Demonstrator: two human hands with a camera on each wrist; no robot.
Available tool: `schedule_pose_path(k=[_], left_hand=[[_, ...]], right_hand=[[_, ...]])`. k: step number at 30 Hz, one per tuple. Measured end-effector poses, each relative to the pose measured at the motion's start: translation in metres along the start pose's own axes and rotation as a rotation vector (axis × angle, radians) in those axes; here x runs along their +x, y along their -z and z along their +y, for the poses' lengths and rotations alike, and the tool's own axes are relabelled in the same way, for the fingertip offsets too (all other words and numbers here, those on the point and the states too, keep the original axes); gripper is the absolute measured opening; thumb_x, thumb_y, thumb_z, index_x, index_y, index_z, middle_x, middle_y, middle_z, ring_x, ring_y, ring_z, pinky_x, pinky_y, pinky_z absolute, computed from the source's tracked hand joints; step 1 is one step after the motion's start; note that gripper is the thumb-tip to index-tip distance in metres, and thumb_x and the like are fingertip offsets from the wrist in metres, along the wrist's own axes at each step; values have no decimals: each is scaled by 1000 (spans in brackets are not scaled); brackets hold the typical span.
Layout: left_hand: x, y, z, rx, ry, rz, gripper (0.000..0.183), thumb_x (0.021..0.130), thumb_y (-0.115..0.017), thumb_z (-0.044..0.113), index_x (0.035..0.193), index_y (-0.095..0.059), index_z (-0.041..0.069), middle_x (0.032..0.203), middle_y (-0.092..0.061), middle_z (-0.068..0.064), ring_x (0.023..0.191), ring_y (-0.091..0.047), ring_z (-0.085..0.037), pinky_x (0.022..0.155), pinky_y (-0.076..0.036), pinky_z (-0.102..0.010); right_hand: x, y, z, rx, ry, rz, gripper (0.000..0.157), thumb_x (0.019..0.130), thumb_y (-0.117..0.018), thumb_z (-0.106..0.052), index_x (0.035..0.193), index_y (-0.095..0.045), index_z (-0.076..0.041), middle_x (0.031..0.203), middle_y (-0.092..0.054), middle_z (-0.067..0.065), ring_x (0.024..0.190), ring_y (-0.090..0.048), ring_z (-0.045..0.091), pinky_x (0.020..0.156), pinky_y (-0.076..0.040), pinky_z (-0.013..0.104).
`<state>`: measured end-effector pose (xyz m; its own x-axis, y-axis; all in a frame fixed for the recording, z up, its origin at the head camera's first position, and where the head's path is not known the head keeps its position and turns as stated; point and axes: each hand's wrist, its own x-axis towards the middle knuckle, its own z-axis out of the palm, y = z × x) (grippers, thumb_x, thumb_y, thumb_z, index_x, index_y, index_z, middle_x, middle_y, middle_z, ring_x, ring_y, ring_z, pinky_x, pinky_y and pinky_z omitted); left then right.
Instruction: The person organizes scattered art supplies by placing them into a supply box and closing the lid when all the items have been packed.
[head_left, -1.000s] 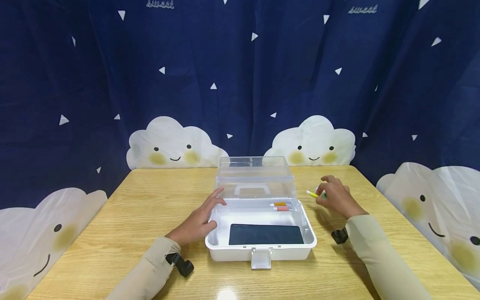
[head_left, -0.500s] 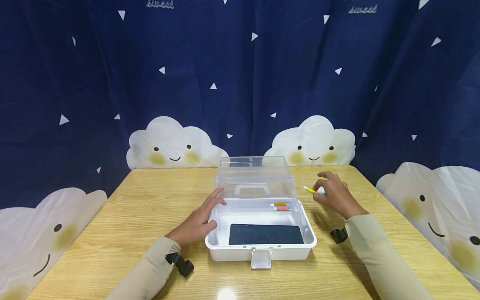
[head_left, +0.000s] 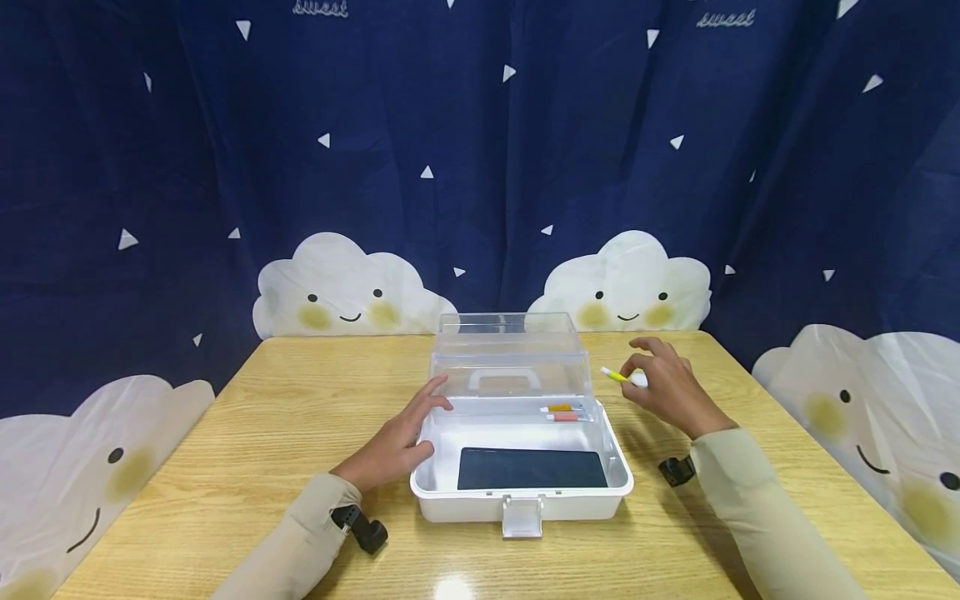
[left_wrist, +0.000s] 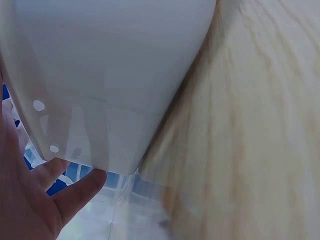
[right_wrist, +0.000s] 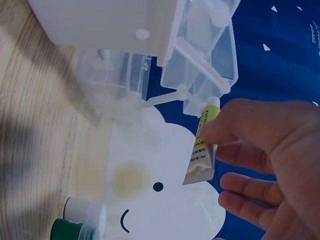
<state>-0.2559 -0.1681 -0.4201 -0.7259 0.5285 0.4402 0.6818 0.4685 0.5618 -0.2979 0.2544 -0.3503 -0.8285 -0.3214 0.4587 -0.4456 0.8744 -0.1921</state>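
My right hand (head_left: 667, 393) pinches a small yellow paint tube (right_wrist: 200, 161) between thumb and index finger, above the table right of the box. Its white cap points left in the head view; the other fingers spread away from it. A white plastic storage box (head_left: 457, 508) stands with its clear lid (head_left: 510, 333) raised at the back. My left hand (head_left: 393, 446) touches the box's left rim with fairly straight fingers, thumb by the side wall. Inside lie an orange paint tube (head_left: 559, 408), a pink paint tube (head_left: 564, 417) and a flat dark rectangle (head_left: 532, 469).
The right wrist view shows a green container (right_wrist: 67, 230) and a white cylindrical piece (right_wrist: 86, 212) at lower left. A white latch (head_left: 522, 518) hangs from the box's front. Behind the wooden table (head_left: 322, 367) is a dark blue curtain (head_left: 480, 150) with cloud prints.
My right hand has moved slightly left and up with the yellow paint tube, closer to the lid. The green patch beside the hand is no longer seen. My left hand has stayed put.
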Motion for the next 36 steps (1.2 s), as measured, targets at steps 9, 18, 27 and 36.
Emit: schedule_pose_path(k=[9,18,27,36], left_hand=[[0,0,0,-3,20,-6,54,77,-52,1,127,-45,20,160,-12,9,143,-24,-25,101,-38,-52],[0,0,0,-5,16,-9,55,77,-52,1,127,-45,21,161,-13,5,142,-25,-26,100,-38,-52],[0,0,0,1,-1,-6,55,77,-52,1,128,-44,20,161,-14,1,141,-26,-26,97,-40,-51],[0,0,-1,4,-5,1,55,76,-52,1,127,-44,20,161,-15,2,142,-26,-26,99,-39,-53]], right_hand=[[0,4,-8,18,39,26,10,77,-71,-12,86,-71,-8,131,-49,23,121,-43,44,86,-34,61],[0,5,-11,22,71,37,9,77,-72,-11,86,-70,-7,130,-49,23,121,-43,44,87,-34,64],[2,5,-18,25,97,38,9,78,-72,-10,87,-70,-8,131,-50,22,121,-44,44,89,-34,65],[2,5,-25,56,128,41,8,79,-72,-11,87,-70,-9,130,-50,21,122,-43,42,89,-34,65]])
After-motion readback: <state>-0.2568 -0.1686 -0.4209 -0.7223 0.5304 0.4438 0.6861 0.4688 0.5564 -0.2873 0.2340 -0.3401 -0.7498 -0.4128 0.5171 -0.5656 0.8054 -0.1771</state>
